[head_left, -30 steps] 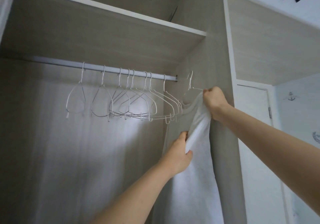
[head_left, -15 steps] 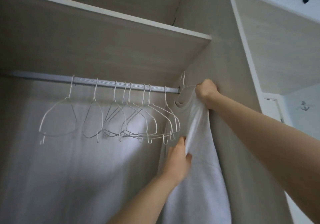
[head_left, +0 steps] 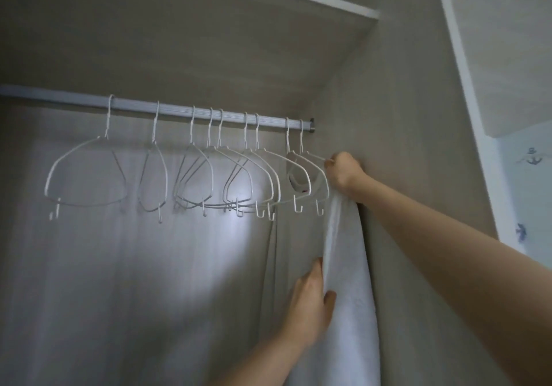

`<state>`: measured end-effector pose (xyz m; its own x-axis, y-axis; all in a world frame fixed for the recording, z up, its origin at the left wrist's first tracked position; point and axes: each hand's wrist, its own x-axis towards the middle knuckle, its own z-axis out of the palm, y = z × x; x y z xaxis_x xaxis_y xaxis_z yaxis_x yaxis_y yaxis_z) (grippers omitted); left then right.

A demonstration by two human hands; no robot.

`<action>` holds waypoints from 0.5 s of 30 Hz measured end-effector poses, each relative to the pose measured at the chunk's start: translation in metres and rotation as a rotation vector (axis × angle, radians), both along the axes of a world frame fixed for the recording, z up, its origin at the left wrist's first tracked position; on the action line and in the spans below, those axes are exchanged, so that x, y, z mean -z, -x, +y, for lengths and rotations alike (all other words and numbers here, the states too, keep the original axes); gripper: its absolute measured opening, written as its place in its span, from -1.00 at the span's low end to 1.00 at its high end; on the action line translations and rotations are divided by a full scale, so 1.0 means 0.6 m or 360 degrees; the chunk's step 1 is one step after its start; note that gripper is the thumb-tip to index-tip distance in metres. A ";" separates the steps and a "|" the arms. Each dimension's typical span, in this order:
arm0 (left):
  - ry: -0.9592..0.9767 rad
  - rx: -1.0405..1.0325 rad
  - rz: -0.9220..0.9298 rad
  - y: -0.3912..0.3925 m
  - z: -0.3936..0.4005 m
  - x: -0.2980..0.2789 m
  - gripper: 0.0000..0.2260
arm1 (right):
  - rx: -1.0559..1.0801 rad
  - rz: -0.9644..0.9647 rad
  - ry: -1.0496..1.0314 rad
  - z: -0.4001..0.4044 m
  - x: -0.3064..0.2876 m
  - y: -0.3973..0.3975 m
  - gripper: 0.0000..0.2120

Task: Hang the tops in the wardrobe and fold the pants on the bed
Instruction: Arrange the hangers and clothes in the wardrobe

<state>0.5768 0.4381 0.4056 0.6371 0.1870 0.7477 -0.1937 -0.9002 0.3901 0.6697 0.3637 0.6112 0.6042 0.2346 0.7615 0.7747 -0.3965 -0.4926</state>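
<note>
Seating the pale cotton top (head_left: 343, 311) at the silver metal rail's (head_left: 179, 110) right end; right hand (head_left: 343, 170) pinches its white wire hanger (head_left: 310, 158), left hand (head_left: 307, 305) grips the fabric; release gently.

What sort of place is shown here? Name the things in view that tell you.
Most likely inside a bedroom wardrobe: a silver metal hanging rail carries a row of empty white wire hangers, under a pale wood-grain shelf, with a white top hung at the rail's right end.

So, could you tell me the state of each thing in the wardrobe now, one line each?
white top: on its hanger, hanging at the rail's right end
top's hanger: hooked on the rail
rail: carries eight empty hangers
right hand: grips the top's shoulder
left hand: holds the top's edge
</note>
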 end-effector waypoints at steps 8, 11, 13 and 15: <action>-0.0005 -0.0074 -0.0010 0.038 -0.026 0.039 -0.43 | -0.0071 -0.0335 0.0087 -0.052 0.084 0.062 -0.56; -0.0010 -0.0099 -0.0012 0.065 -0.049 0.064 -0.39 | -0.0057 -0.0399 0.0291 -0.078 0.128 0.096 -0.53; 0.0032 -0.0089 -0.0032 0.084 -0.063 0.082 -0.37 | -0.0054 -0.0421 0.0384 -0.096 0.153 0.118 -0.54; 0.0119 -0.0063 -0.0059 0.104 -0.075 0.095 -0.36 | -0.0053 -0.0434 0.0464 -0.114 0.176 0.139 -0.55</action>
